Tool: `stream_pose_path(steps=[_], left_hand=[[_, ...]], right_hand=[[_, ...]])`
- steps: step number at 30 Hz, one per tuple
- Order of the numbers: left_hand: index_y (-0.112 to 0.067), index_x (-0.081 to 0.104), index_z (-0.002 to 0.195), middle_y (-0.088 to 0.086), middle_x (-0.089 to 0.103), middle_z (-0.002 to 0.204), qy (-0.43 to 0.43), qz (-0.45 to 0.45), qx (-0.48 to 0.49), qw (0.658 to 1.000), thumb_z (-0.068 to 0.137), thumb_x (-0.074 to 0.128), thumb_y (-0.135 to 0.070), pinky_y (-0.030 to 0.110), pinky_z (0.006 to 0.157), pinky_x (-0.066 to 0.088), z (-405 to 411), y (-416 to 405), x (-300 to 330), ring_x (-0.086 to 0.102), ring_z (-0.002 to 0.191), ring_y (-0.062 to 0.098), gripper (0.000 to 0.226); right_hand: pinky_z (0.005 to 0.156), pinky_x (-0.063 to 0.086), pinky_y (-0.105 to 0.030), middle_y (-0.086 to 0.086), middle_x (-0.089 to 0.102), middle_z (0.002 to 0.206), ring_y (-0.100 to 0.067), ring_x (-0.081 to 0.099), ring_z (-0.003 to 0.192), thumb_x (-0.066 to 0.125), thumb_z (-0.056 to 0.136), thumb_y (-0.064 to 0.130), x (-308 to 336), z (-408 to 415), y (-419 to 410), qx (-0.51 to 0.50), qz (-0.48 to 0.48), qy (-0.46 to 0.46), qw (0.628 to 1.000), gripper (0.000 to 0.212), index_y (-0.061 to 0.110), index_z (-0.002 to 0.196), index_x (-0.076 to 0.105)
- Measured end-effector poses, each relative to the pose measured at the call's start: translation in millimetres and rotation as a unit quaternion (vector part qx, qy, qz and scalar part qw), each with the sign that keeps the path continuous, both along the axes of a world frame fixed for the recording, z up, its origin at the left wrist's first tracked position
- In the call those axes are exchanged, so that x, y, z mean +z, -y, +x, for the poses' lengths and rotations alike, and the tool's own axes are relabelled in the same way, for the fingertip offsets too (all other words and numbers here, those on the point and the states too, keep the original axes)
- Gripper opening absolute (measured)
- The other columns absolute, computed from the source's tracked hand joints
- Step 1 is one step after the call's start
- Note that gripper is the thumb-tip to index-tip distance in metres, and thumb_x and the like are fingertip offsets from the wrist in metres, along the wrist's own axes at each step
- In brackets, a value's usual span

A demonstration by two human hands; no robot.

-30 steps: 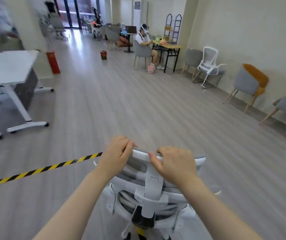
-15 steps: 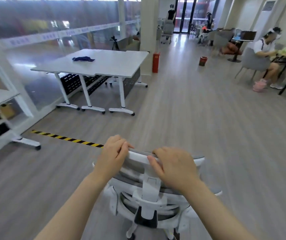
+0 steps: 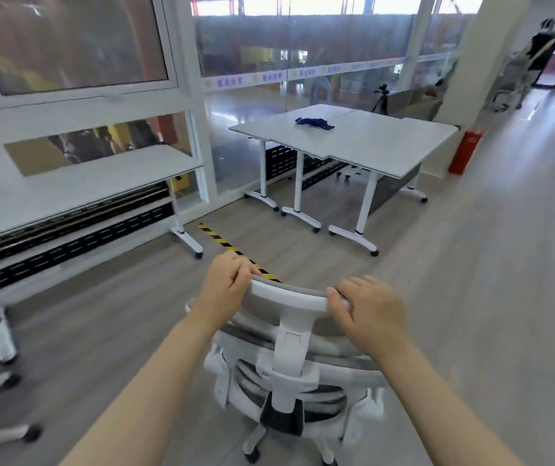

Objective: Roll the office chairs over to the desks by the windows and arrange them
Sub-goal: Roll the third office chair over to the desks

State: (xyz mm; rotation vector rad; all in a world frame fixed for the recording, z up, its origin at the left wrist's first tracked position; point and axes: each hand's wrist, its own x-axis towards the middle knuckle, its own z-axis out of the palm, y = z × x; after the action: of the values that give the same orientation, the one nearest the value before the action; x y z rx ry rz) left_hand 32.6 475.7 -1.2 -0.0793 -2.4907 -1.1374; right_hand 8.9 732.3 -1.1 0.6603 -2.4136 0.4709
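A white office chair (image 3: 289, 364) with grey mesh stands right in front of me, seen from behind and above. My left hand (image 3: 227, 290) grips the left end of its headrest (image 3: 291, 294), and my right hand (image 3: 368, 314) grips the right end. A white desk (image 3: 77, 186) runs along the window on the left. A pair of white desks (image 3: 377, 139) pushed together stands ahead by the glass wall, with a dark blue cloth (image 3: 314, 123) on top.
Yellow-black tape (image 3: 225, 243) crosses the floor between the desks. A red bin (image 3: 464, 151) stands by the pillar (image 3: 461, 58). A tripod (image 3: 382, 99) is behind the far desks. A person (image 3: 540, 48) stands at the far right doorway. Wheeled desk legs (image 3: 0, 341) are at lower left.
My view and the chair have swung left, from the open hall toward the window desks. Both hands keep their hold on the headrest.
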Motion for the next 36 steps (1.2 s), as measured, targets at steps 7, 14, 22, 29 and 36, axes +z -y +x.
stream_pose_path(steps=[7, 14, 22, 29, 36], left_hand=[[-0.027, 0.063, 0.067, -0.012, 0.054, 0.073, -0.044, 0.021, 0.042, 0.998, 0.091, 0.034, -0.019, 0.012, 0.071, 0.036, -47, 77, 8, 0.05, 0.085, 0.006, 0.038], [-0.024, 0.065, 0.075, -0.006, 0.055, 0.082, 0.008, 0.012, 0.096, 0.995, 0.092, 0.035, -0.022, 0.01, 0.075, 0.034, -97, 170, 4, 0.048, 0.092, 0.001, 0.035], [-0.022, 0.066, 0.075, -0.001, 0.055, 0.086, 0.014, 0.023, 0.161, 0.987, 0.096, 0.039, -0.01, 0.008, 0.075, 0.035, -156, 261, 9, 0.049, 0.09, 0.004, 0.036], [-0.027, 0.063, 0.071, -0.006, 0.054, 0.083, 0.009, 0.021, 0.233, 0.972, 0.093, 0.034, -0.019, 0.008, 0.072, 0.033, -213, 340, 5, 0.049, 0.087, 0.006, 0.037], [-0.028, 0.065, 0.073, -0.004, 0.054, 0.083, 0.004, 0.04, 0.303, 0.952, 0.092, 0.035, -0.021, 0.012, 0.072, 0.035, -269, 414, 8, 0.051, 0.085, 0.007, 0.037]], right_hand=[[0.045, 0.033, -0.031, 0.004, 0.044, 0.051, -0.019, 0.04, 0.05, 0.044, 0.091, 0.038, 0, -86, 86, 0.055, -0.006, -0.023, 0.998, 0.039, 0.02, 0.056, 0.047], [0.047, 0.021, -0.023, 0.005, 0.039, 0.049, -0.013, 0.036, 0.048, 0.044, 0.086, 0.028, 2, -158, 177, 0.121, -0.028, -0.025, 0.992, 0.034, 0.019, 0.054, 0.044], [0.05, 0.043, -0.028, 0.012, 0.059, 0.058, -0.009, 0.053, 0.055, 0.043, 0.083, 0.019, -3, -256, 274, 0.204, -0.124, -0.003, 0.971, 0.033, 0.019, 0.058, 0.065], [0.048, 0.044, -0.031, 0.008, 0.061, 0.057, -0.014, 0.056, 0.053, 0.045, 0.083, 0.017, -10, -333, 369, 0.255, -0.151, -0.022, 0.955, 0.033, 0.019, 0.057, 0.065], [0.051, 0.04, -0.026, 0.009, 0.058, 0.057, -0.012, 0.053, 0.053, 0.046, 0.084, 0.017, -8, -407, 461, 0.313, -0.145, -0.009, 0.938, 0.03, 0.02, 0.058, 0.06]])
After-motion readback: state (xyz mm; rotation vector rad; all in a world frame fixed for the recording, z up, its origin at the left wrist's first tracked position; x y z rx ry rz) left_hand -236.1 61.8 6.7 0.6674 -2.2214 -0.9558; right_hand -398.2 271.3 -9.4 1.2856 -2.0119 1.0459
